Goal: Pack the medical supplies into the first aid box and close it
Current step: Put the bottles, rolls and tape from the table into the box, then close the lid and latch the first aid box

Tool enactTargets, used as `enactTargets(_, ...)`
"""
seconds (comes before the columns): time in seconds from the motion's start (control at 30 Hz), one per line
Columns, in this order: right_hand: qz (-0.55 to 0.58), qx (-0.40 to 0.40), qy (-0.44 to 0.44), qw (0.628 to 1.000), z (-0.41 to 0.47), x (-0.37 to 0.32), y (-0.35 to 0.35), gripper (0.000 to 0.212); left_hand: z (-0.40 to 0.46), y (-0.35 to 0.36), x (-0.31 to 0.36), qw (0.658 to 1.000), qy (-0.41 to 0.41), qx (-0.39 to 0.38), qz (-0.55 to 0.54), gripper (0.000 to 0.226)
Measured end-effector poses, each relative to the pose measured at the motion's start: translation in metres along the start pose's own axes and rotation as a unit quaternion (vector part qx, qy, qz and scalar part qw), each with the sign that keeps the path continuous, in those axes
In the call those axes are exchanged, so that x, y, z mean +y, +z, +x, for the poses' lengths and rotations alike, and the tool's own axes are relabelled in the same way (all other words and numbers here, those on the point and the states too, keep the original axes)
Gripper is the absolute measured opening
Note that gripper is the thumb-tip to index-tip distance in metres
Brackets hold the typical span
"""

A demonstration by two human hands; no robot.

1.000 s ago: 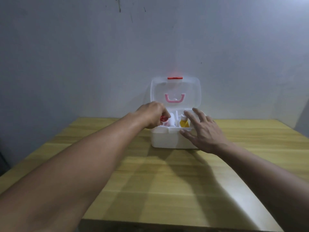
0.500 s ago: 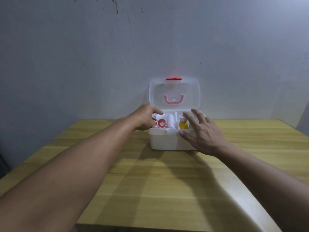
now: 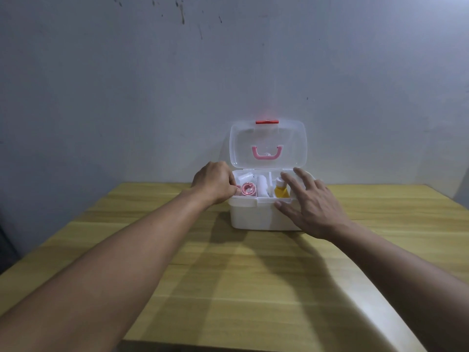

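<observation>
A white first aid box (image 3: 253, 217) stands at the far middle of the wooden table, its clear lid (image 3: 291, 143) raised upright with a pink handle and red latch. Inside lie a red tape roll (image 3: 248, 189), a white roll (image 3: 262, 186) and a yellow bottle (image 3: 281, 191). My left hand (image 3: 214, 182) rests curled at the box's left rim, fingertips beside the tape roll. My right hand (image 3: 308, 201) is spread over the box's front right corner, thumb on the front wall, fingers over the rim.
The wooden table (image 3: 228, 275) stretches toward me, with a pale rounded edge (image 3: 375, 301) at the front right. A grey wall (image 3: 177, 85) stands right behind the box.
My left hand has drawn back from over the box to its left rim, uncovering the red tape roll, which now lies in the left compartment. My right hand stays on the front right corner.
</observation>
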State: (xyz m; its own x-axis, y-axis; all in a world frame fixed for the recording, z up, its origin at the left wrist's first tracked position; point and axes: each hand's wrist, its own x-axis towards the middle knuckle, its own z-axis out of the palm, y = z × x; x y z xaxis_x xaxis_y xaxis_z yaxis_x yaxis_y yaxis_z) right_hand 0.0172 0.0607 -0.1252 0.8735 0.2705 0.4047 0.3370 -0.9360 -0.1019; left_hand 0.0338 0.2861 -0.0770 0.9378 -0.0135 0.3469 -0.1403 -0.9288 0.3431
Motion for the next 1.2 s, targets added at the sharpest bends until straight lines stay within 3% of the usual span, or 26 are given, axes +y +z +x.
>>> enactTargets(0.17, 0.005, -0.002, 0.002, 1.000, -0.001, 0.000, 0.000, 0.070, -0.006, 0.000, 0.006, 0.998, 0.022, -0.009, -0.050, 0.036)
enactTargets(0.27, 0.006, -0.001, 0.002, 1.000, 0.000, 0.000, 0.000, 0.071, -0.006, 0.005, 0.005, 0.989, 0.034, -0.090, -0.115, 0.037)
enactTargets(0.4, 0.007, -0.001, 0.002, 1.000, -0.001, 0.000, 0.000, 0.071, -0.003, 0.013, -0.002, 0.986, 0.015, -0.137, -0.088, 0.015)
enactTargets(0.5, 0.008, 0.000, 0.003, 1.000, 0.000, 0.000, 0.000, 0.071, -0.001, 0.016, -0.001, 0.984, 0.047, -0.130, -0.109, 0.036)
enactTargets(0.6, 0.017, -0.007, -0.004, 1.000, 0.002, 0.001, -0.003, 0.072, -0.004, 0.017, 0.007, 0.988, 0.075, -0.089, -0.105, 0.035)
enactTargets(0.7, 0.039, -0.002, -0.004, 0.999, 0.004, 0.002, -0.008, 0.075, 0.005, 0.023, 0.013, 0.990, 0.069, -0.077, -0.094, 0.029)
enactTargets(0.83, 0.047, 0.069, 0.013, 0.996, 0.019, 0.005, -0.017, 0.063, 0.029, 0.028, 0.019, 0.993, 0.058, -0.087, -0.063, 0.049)
enactTargets(0.97, 0.062, 0.089, 0.031, 0.994, 0.050, 0.008, -0.030, 0.047, 0.045, 0.038, 0.022, 0.991, 0.051, -0.121, 0.007, 0.068)
enactTargets(1.07, 0.070, 0.085, 0.040, 0.993, 0.082, 0.012, -0.036, 0.047, 0.045, 0.049, 0.020, 0.981, 0.033, -0.178, 0.073, 0.082)
enactTargets(1.2, 0.059, 0.099, 0.059, 0.992, 0.127, 0.015, -0.038, 0.050, 0.045, 0.052, 0.021, 0.976, 0.032, -0.185, 0.105, 0.086)
